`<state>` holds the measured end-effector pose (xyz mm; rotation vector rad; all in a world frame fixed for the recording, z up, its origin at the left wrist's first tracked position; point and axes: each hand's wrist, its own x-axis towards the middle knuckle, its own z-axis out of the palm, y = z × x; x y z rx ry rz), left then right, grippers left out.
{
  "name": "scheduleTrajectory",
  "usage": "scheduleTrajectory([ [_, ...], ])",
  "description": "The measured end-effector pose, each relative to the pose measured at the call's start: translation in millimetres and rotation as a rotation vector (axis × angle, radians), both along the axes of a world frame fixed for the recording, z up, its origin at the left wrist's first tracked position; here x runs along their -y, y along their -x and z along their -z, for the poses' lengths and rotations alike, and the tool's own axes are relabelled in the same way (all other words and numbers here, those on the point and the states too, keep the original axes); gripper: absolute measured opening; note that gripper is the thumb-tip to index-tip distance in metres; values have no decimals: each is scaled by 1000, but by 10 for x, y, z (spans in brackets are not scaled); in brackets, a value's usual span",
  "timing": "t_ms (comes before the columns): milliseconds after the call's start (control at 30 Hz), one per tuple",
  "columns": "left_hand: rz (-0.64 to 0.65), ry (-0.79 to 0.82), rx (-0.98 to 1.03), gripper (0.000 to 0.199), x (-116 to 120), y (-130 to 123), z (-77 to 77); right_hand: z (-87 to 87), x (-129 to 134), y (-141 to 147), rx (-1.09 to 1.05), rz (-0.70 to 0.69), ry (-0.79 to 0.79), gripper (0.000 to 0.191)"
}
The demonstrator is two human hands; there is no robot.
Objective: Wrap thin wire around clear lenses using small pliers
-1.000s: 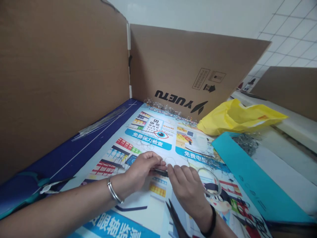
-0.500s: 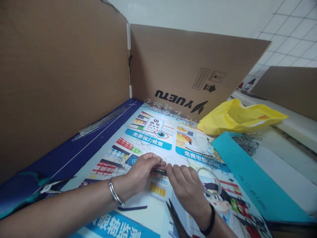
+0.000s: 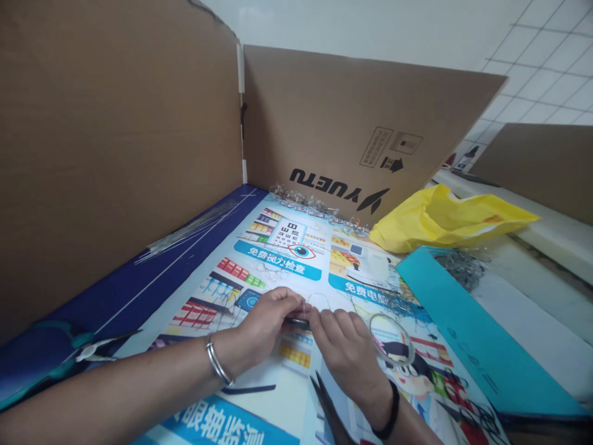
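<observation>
My left hand is closed in a pinch, and its thumb and forefinger meet my right fingertips over the printed sheet. My right hand is also closed, its fingers curled together. Between the two hands lies a short dark rod-like piece, its ends hidden by the fingers. A thin wire arcs up just behind the fingertips in a small loop. Which hand grips the wire and which the rod is hard to make out. Below my right hand lie dark pointed blades, perhaps tweezers or scissors, partly cut off.
Teal-handled pliers lie at the left, near a bundle of thin straight wires. A coil ring rests right of my right hand. Cardboard walls enclose the back. At right are a yellow bag and a teal box with tangled wire.
My hands stay almost in place, with the right fingers shifting slightly left. The thin wire loop behind the fingertips shows more clearly now.
</observation>
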<state>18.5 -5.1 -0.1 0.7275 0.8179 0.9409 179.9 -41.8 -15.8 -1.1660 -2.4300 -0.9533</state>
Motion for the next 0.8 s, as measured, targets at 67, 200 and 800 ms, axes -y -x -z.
scheduleTrajectory([
  [67, 3, 3, -1, 10, 1, -3, 5, 3, -3, -1, -2, 4, 10, 24],
  [200, -7, 2, -13, 11, -4, -9, 11, 6, -3, -10, 1, 2, 15, 23],
  [800, 35, -35, -27, 16, -1, 10, -16, 0, 9, -4, -10, 56, 117, 19],
])
